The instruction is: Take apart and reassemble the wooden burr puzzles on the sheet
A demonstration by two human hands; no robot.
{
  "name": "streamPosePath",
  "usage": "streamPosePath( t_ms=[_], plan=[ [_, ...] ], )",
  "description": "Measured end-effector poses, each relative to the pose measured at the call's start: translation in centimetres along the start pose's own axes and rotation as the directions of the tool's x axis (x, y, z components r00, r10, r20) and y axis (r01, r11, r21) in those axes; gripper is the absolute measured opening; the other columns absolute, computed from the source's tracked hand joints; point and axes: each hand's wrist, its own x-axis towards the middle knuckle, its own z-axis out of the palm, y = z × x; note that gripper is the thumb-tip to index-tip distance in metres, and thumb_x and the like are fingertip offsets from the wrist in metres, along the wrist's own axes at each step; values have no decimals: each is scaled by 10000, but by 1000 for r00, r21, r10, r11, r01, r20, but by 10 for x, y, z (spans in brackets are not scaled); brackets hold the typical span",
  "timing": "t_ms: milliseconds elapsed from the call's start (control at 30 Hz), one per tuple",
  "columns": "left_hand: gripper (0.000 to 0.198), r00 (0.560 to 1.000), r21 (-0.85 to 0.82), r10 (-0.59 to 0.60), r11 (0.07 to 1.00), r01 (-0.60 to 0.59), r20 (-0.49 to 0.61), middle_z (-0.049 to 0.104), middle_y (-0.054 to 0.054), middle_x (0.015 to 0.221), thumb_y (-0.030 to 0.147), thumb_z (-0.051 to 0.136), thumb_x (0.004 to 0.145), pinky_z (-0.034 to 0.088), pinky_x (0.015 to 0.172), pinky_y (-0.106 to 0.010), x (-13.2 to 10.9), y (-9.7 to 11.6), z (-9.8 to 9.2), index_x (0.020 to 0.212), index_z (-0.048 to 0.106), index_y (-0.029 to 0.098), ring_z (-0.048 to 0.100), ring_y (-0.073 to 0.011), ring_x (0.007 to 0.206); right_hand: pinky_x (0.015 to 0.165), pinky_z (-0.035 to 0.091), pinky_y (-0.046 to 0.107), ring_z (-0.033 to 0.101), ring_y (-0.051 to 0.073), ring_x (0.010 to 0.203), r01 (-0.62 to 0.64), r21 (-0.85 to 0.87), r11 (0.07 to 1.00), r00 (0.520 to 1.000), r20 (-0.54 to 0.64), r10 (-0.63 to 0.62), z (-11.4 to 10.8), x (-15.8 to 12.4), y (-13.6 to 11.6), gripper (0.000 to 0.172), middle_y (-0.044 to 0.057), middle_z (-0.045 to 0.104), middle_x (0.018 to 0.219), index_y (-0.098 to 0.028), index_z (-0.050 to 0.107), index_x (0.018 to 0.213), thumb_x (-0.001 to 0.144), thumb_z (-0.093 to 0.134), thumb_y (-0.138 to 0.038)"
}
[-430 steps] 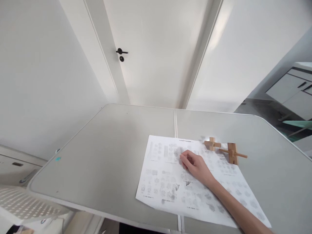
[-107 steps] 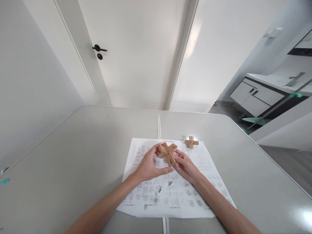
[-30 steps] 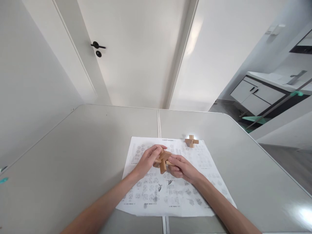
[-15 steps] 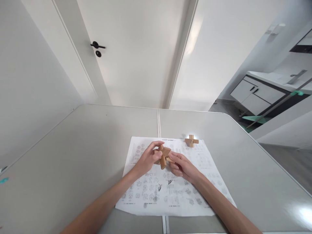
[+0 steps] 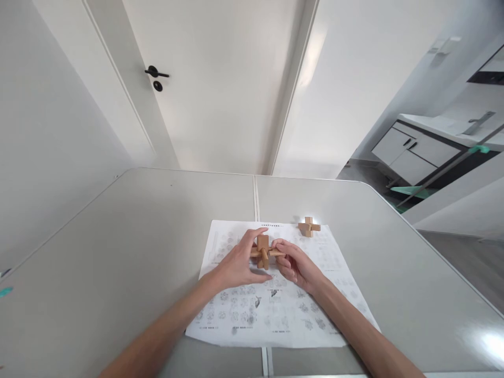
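Observation:
A wooden interlocking burr puzzle (image 5: 263,251), made of crossed bars, is held above the printed sheet (image 5: 283,336). My right hand (image 5: 295,263) pinches the bar that sticks out on its right side, with the fingers curled under. My left hand (image 5: 236,265) is spread around the puzzle's left side, thumb stretched below and index finger above. Whether its palm touches the left bar I cannot tell. A second wooden cross-shaped puzzle (image 5: 309,227) rests at the sheet's upper right edge, apart from both hands.
The sheet bears rows of small diagrams and lies across the seam of a grey table (image 5: 129,252). Behind the table stands a white door with a black handle (image 5: 156,72). On the right are a washbasin cabinet (image 5: 417,149) and a pole with green parts.
My left fingers and thumb have let go of the puzzle and spread apart. The puzzle has turned in my right hand, so a flat block now points up. The second puzzle stays put.

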Motion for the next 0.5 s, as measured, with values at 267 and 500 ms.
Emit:
streamPosePath(
  t_ms=[267,500],
  plan=[
    [815,983,358,163,926,-122,-87,571,-86,1346,294,798,803,597,729,-390,3,-12,1,1483,351,334,714,-213,831,378,281,153,342,50,445,-8,29,1000,1000,-2,8,2,1,1,326,-83,445,598,-185,663,1006,905,793,-465],
    [782,957,458,239,878,-141,-162,614,-104,1314,378,822,754,593,713,-380,4,-8,-2,1415,417,274,704,-217,813,509,397,234,456,94,494,198,-281,939,979,8,-204,4,2,6,365,-62,555,617,-196,661,1118,934,761,-496]
  ],
)
